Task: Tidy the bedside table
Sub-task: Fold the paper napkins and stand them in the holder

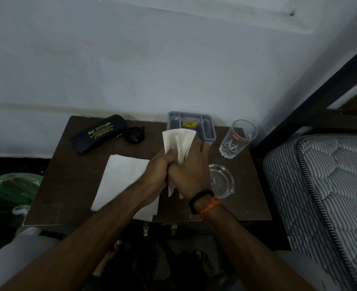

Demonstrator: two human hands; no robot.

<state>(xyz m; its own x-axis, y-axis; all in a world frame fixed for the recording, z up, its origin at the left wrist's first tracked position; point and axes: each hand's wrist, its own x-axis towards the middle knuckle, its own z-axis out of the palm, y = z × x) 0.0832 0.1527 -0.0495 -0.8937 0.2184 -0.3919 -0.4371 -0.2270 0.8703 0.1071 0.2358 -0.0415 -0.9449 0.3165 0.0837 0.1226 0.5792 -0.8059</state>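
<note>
Both hands meet over the middle of the dark brown bedside table [68, 185], crumpling a white tissue [178, 141]. My left hand [158, 169] and my right hand [191, 171] are pressed together around it; the tissue sticks out above and below the fists. A flat white tissue sheet [120, 177] lies on the table under my left forearm. At the back left rests a black glasses case [98, 133] with gold lettering, and a coiled black cable [135, 134] beside it. A grey plastic organiser tray [210, 131] stands at the back centre.
A clear drinking glass [237, 138] stands at the back right of the table, a glass ashtray [222, 180] in front of it near my right wrist. A striped mattress [324, 196] and dark bed frame border the right. A green plastic bag [9, 190] lies left.
</note>
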